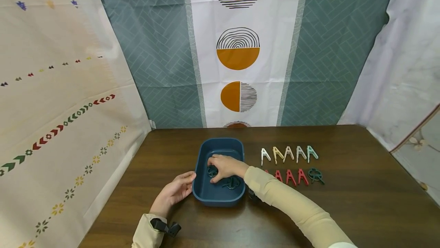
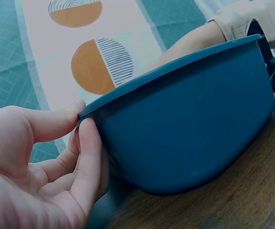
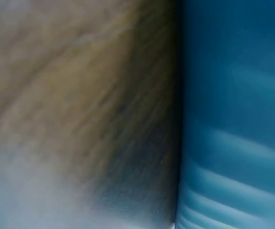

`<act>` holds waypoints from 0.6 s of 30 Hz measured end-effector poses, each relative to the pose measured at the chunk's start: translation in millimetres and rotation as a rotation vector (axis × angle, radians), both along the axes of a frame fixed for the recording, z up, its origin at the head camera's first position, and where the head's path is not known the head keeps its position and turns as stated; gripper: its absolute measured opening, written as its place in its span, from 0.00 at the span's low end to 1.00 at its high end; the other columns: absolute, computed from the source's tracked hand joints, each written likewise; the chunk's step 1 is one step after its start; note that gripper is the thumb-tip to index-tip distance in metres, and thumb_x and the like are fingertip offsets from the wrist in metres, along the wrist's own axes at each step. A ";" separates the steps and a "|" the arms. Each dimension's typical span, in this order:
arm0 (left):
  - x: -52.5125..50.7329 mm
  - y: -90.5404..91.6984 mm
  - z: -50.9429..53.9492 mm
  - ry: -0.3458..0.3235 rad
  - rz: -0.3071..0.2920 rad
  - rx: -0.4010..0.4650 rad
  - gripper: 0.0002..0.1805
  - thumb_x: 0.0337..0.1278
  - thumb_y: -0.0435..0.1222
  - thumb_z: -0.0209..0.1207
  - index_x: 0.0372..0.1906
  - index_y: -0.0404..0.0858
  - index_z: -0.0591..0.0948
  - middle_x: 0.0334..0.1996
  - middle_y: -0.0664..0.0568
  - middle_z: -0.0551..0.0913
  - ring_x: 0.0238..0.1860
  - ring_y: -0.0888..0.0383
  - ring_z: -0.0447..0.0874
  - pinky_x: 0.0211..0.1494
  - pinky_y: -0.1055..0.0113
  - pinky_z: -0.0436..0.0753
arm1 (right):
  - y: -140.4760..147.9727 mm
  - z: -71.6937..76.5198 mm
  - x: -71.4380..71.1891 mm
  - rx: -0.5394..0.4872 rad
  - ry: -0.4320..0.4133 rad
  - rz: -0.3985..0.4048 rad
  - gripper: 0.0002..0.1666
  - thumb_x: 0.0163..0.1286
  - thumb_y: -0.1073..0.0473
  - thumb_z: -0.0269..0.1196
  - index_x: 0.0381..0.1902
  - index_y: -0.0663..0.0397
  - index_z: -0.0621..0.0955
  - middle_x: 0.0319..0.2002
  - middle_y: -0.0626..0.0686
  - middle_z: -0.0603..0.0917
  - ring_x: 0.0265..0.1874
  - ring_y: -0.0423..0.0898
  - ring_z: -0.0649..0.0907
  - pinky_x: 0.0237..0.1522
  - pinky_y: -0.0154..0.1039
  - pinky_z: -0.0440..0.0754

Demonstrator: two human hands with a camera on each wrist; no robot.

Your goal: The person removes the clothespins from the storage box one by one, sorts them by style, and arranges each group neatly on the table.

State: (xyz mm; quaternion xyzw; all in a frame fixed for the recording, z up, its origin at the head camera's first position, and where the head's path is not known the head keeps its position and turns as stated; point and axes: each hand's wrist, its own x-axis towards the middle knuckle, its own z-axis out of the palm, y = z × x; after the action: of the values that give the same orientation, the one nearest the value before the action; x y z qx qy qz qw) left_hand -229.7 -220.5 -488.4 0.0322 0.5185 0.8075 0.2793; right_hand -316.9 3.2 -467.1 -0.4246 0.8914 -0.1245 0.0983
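Observation:
A blue plastic bin [image 1: 219,203] stands on the table. My left hand [image 1: 178,188] pinches its left rim between thumb and fingers, seen closely in the left wrist view [image 2: 56,157]. Inside the bin, my right hand [image 1: 225,167] reaches down with thumb and fingers spread around a dark green clip [image 1: 212,171]. Part of that clip is hidden under the hand. A second dark green clip [image 1: 232,182] lies on the bin floor below the right wrist. The right wrist view has only the bin's blue outer wall [image 3: 237,95] and blurred table.
Right of the bin, a back row holds several pale clothespins [image 1: 288,153]. In front of it are several red clothespins [image 1: 290,177], partly behind my right sleeve, with a dark green clip [image 1: 315,175] at the row's right end. Patterned cloths hang around the brown table [image 1: 361,187].

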 end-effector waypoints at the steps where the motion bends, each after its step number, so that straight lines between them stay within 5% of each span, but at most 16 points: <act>1: 0.2 0.0 0.1 -0.002 0.003 -0.002 0.10 0.76 0.31 0.40 0.47 0.42 0.73 0.33 0.59 0.81 0.34 0.68 0.80 0.40 0.79 0.81 | 0.2 0.4 -0.4 -0.009 -0.002 -0.003 0.35 0.56 0.39 0.70 0.56 0.49 0.75 0.51 0.50 0.78 0.50 0.43 0.79 0.52 0.38 0.80; 18: 1.1 -1.2 0.1 0.012 -0.004 -0.009 0.09 0.76 0.32 0.41 0.49 0.41 0.72 0.33 0.58 0.81 0.33 0.68 0.80 0.39 0.79 0.81 | 14.0 11.8 -9.0 -0.262 -0.059 -0.022 0.36 0.58 0.45 0.70 0.60 0.56 0.74 0.54 0.54 0.79 0.54 0.49 0.77 0.57 0.44 0.78</act>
State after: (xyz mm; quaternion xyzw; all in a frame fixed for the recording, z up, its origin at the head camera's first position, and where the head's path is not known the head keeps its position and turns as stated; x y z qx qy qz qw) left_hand -228.6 -221.6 -488.3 0.0368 0.5238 0.8044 0.2778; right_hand -325.9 17.3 -455.2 -0.4201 0.8689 -0.2533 0.0667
